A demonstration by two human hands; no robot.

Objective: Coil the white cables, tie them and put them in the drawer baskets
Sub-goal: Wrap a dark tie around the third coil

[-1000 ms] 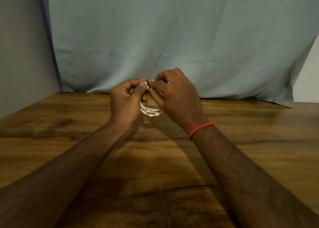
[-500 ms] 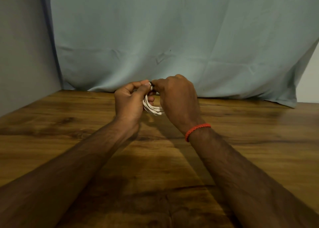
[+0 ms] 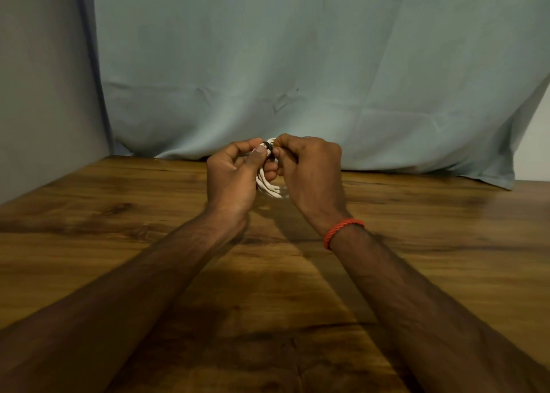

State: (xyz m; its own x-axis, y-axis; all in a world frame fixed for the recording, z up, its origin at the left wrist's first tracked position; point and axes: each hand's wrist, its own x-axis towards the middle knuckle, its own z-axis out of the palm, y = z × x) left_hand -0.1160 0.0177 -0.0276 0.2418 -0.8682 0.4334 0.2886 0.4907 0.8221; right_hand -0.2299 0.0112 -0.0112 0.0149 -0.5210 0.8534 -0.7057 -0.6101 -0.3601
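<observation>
A pale blue-grey cloth (image 3: 297,65) hung as a backdrop behind a wooden table (image 3: 119,244), whose grain ran across under both bare forearms. Above the table's far part the left hand (image 3: 235,178) and the right hand (image 3: 309,175), the latter with an orange braided band (image 3: 342,230) at its wrist, were held close together, fingers curled. Between them they gripped a coiled white cable (image 3: 269,188), its loops hanging below the fingers, and their fingertips pinched a small dark tie (image 3: 268,148) at the coil's top.
</observation>
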